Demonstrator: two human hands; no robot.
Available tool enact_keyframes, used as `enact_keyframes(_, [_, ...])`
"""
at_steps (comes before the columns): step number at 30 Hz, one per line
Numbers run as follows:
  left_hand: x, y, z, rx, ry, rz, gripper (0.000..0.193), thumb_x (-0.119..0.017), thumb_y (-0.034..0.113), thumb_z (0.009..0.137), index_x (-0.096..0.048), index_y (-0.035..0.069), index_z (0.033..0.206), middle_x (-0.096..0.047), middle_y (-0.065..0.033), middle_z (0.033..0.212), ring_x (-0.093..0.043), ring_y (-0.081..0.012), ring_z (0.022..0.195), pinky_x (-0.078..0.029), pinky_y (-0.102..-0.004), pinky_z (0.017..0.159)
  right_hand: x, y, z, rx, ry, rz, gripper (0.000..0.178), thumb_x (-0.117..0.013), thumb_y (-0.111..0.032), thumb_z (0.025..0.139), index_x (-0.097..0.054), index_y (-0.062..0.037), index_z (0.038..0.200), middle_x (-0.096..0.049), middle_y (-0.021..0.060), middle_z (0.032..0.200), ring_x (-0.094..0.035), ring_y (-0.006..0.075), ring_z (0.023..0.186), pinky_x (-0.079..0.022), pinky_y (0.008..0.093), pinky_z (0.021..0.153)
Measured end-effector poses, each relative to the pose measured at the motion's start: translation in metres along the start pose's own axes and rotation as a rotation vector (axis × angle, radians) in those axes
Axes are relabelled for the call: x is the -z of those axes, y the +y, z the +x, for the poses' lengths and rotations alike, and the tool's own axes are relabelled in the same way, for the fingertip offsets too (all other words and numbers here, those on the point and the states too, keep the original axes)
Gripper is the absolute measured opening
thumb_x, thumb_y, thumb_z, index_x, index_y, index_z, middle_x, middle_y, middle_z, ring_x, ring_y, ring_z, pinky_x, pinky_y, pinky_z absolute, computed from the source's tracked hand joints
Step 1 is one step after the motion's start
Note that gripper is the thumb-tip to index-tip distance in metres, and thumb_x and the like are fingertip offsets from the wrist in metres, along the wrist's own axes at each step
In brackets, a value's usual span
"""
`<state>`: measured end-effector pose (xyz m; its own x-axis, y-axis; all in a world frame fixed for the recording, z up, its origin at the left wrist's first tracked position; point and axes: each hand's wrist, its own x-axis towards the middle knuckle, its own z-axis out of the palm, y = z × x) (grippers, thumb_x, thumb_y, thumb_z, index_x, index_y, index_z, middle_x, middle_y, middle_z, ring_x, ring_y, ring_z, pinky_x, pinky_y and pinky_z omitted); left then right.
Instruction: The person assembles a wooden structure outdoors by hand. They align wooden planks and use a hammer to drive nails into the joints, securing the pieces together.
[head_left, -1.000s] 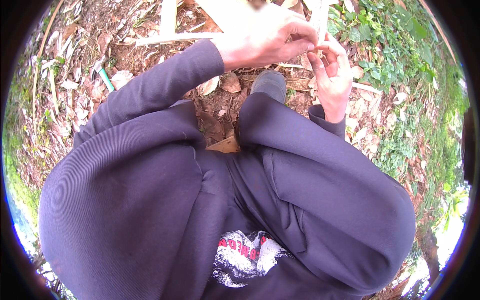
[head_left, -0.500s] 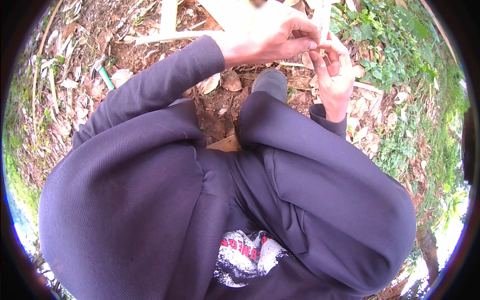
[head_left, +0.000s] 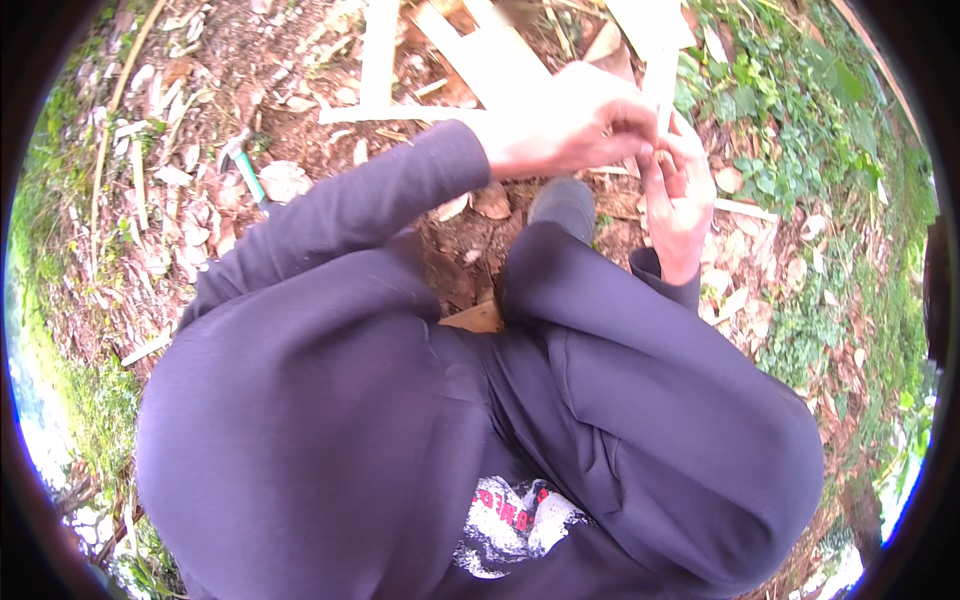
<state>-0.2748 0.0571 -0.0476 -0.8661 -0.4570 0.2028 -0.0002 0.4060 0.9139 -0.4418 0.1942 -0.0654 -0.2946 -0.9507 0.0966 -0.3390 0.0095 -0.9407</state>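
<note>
My left hand (head_left: pixel 578 122) reaches across from the left, its fingers curled and the fingertips pinched together. My right hand (head_left: pixel 682 200) comes up from below, palm partly turned up, with thumb and fingers bent toward the left fingertips. The two hands meet at the fingertips; whatever lies between them is too small and overexposed to make out. A pale, bright strip (head_left: pixel 661 78) runs upward from just above the meeting point, and I cannot tell whether the fingers hold it. Beyond the left hand lie several pale wooden slats (head_left: pixel 380 60), partly washed out by light.
A hammer (head_left: pixel 243 165) with a green handle lies on the leaf-strewn soil at left, near my left sleeve. My dark boot (head_left: pixel 563 208) stands below the hands, between my bent knees. Green ground plants (head_left: pixel 775 150) grow at right. A thin stick (head_left: pixel 122 85) lies far left.
The whole view has shifted, so hands, slats and hammer appear lower and slightly further right. Both hands stay together at the fingertips, with little change in their grip.
</note>
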Motion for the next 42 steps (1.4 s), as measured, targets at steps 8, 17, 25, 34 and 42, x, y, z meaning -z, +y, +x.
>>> enact_keyframes(8, [-0.002, -0.004, 0.002, -0.098, 0.051, -0.01, 0.01, -0.07, 0.016, 0.091, -0.068, 0.006, 0.094, -0.063, -0.0082, 0.084, -0.066, -0.0252, 0.079, -0.052, -0.0358, 0.071, -0.006, 0.005, -0.002, 0.023, 0.053, 0.064, 0.013, -0.064, -0.003, 0.095, -0.062, 0.0039, 0.106, -0.051, 0.0285, 0.14, -0.059, 0.0355, 0.126, -0.054, 0.0426, 0.098])
enact_keyframes(17, [0.0, -0.002, 0.0, -0.015, 0.045, 0.002, 0.008, -0.07, 0.014, 0.091, -0.069, 0.007, 0.094, -0.064, -0.0081, 0.084, -0.066, -0.025, 0.078, -0.052, -0.0359, 0.069, -0.016, -0.003, 0.0, 0.119, 0.134, -0.215, 0.013, -0.067, -0.012, 0.096, -0.061, -0.0003, 0.095, -0.062, 0.029, 0.128, -0.061, 0.0403, 0.122, -0.049, 0.0462, 0.099])
enact_keyframes(25, [0.096, -0.026, 0.005, -0.049, 0.082, 0.418, 0.012, -0.067, 0.016, 0.093, -0.069, 0.004, 0.094, -0.067, -0.0108, 0.081, -0.067, -0.0261, 0.077, -0.054, -0.0368, 0.072, -0.018, -0.02, 0.005, 0.189, 0.086, -0.304, 0.008, -0.067, -0.002, 0.091, -0.061, -0.003, 0.096, -0.062, 0.0291, 0.128, -0.062, 0.0415, 0.118, -0.05, 0.0456, 0.097])
enact_keyframes(34, [0.173, -0.088, -0.014, 0.173, -0.388, 0.937, 0.011, -0.061, 0.011, 0.093, -0.068, 0.003, 0.09, -0.065, -0.012, 0.087, -0.069, -0.0279, 0.075, -0.057, -0.043, 0.073, -0.03, -0.037, 0.009, 0.13, 0.105, -0.055, 0.012, -0.06, -0.004, 0.094, -0.057, -0.006, 0.105, -0.044, 0.0247, 0.145, -0.053, 0.0372, 0.128, -0.047, 0.0491, 0.102])
enact_keyframes(42, [0.14, -0.162, 0.009, 0.017, -0.548, 0.826, 0.015, -0.057, 0.0, 0.089, -0.07, 0.003, 0.085, -0.063, -0.0153, 0.066, -0.07, -0.0267, 0.062, -0.06, -0.0395, 0.055, 0.021, 0.025, 0.021, -0.28, 0.296, 0.177, 0.006, -0.053, -0.004, 0.101, -0.05, -0.0019, 0.106, -0.065, 0.0125, 0.108, -0.063, 0.0189, 0.102, -0.051, 0.0353, 0.094])
